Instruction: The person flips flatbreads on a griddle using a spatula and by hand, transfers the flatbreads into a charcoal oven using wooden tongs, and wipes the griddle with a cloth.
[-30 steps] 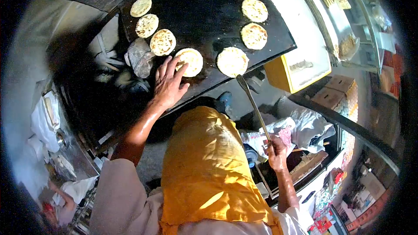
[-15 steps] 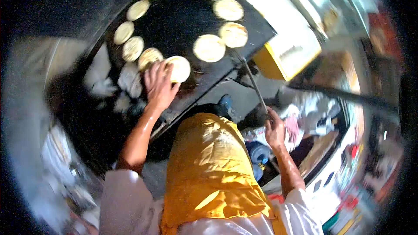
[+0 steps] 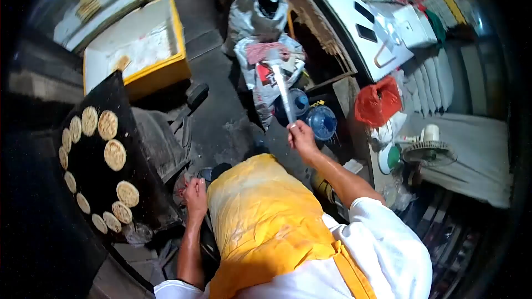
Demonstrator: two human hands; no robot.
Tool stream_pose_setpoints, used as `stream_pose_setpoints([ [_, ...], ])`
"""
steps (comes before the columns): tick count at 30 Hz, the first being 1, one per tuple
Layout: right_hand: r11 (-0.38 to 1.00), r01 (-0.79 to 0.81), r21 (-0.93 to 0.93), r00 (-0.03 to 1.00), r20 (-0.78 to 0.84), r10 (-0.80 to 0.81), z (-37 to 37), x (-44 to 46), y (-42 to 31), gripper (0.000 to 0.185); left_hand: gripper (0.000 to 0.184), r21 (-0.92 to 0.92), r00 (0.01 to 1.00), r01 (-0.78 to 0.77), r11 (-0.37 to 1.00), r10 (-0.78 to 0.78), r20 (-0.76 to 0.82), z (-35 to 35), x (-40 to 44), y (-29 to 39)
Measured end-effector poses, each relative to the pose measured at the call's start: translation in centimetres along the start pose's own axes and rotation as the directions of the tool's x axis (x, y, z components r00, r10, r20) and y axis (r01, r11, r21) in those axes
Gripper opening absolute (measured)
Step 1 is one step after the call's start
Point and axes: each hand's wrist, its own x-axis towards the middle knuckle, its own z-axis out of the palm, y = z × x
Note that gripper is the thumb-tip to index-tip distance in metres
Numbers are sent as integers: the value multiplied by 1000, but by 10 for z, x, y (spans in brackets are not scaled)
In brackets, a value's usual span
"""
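Observation:
My right hand (image 3: 302, 138) grips one end of a long metal spatula (image 3: 284, 91). The tool points away from me, over the floor and the plastic bags, and its far end is blurred. Beside the yellow apron (image 3: 260, 199), my left hand (image 3: 195, 195) is closed with the fingers curled; whatever may be inside it is hidden. To its left is the dark griddle (image 3: 94, 169), with several round browned flatbreads (image 3: 115, 155) lying in a ring. Neither hand touches the flatbreads.
A yellow-edged white box (image 3: 178, 27) stands beyond the griddle, with a flatbread piece inside. Ahead are stuffed plastic bags (image 3: 257, 14) and blue water bottles (image 3: 321, 122). A red bag (image 3: 378, 101), a fan (image 3: 429, 152) and a white-topped counter (image 3: 354, 39) are at right.
The view has turned right, so the griddle now lies at left. My left hand has come off the flatbreads and closed. My right hand has swung the spatula away from the griddle.

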Motion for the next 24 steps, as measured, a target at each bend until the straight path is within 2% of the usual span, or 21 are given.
stream_pose_setpoints([
  [2, 988, 59, 145, 983, -179, -33, -45, 18, 1, 13, 14, -65, 999, 23, 998, -25, -27, 36, -7, -12],
  [3, 976, 93, 196, 972, -231, -46, -72, 28, -5, 13, 19, 66, 995, 13, 998, -19, 100, 43, -11, -15],
  [4, 962, 126, 243, 958, -282, -55, -100, 38, -12, 12, 19, 78, 994, -1, 997, -7, 105, 57, -16, -26],
  [6, 941, 210, 264, 925, -366, -104, -160, 69, -23, 13, 20, 115, 967, 86, 990, -111, 230, 97, -28, -54],
  [7, 933, 236, 272, 906, -409, -110, -188, 83, -37, 13, 20, 125, 967, 90, 988, -117, 227, 112, -37, -56],
  [9, 923, 234, 307, 873, -484, -60, -241, 112, -77, 8, 22, 0, 895, 386, 922, -375, 242, 147, -47, -53],
  [10, 916, 268, 299, 865, -493, -92, -273, 135, -85, 12, 22, 15, 892, 391, 920, -383, 238, 159, -54, -48],
  [11, 908, 293, 299, 881, -454, -134, -304, 153, -99, 12, 23, 32, 852, 472, 881, -465, 241, 170, -61, -41],
  [12, 906, 304, 295, 860, -493, -129, -343, 190, -103, 11, 24, 42, 808, 548, 836, -541, 234, 180, -67, -35],
  [13, 859, 329, 393, 868, -484, -112, -380, 218, -110, 18, 25, -1, 744, 646, 763, -629, 227, 189, -76, -29],
  [14, 842, 363, 400, 864, -483, -142, -401, 229, -130, 28, 25, -8, 745, 651, 759, -637, 201, 195, -86, -25],
  [16, 910, 307, 278, 865, -481, -145, -417, 220, -168, 41, 25, -88, 813, 576, 813, -557, 169, 206, -104, -19],
  [17, 958, 256, 130, 850, -501, -159, -434, 237, -160, 41, 25, -111, 817, 575, 811, -563, 123, 211, -111, -12],
  [18, 975, 220, -5, 910, -359, -207, -464, 267, -138, 46, 25, -83, 806, 588, 804, -575, 140, 214, -117, -2],
  [19, 976, 179, -125, 905, -367, -213, -476, 291, -114, 54, 26, -66, 795, 602, 796, -590, 141, 215, -124, 10],
  [20, 917, 340, -209, 867, -310, -391, -497, 337, -81, 67, 26, -56, 782, 619, 783, -609, 133, 216, -135, 20],
  [21, 363, 370, -855, 640, -49, -767, -533, 382, -44, 68, 27, -24, 760, 648, 761, -643, 98, 215, -140, 36],
  [22, 653, 318, -687, 770, -215, -601, -512, 349, -53, 66, 27, -76, 760, 649, 757, -649, 24, 215, -152, 33],
  [23, 380, 243, -893, 704, -107, -702, -503, 329, -60, 61, 27, -95, 759, 650, 754, -651, 25, 219, -161, 26],
  [24, 369, 131, -920, 803, -119, -584, -475, 287, -87, 51, 27, -106, 760, 649, 754, -648, 44, 222, -168, 21],
])
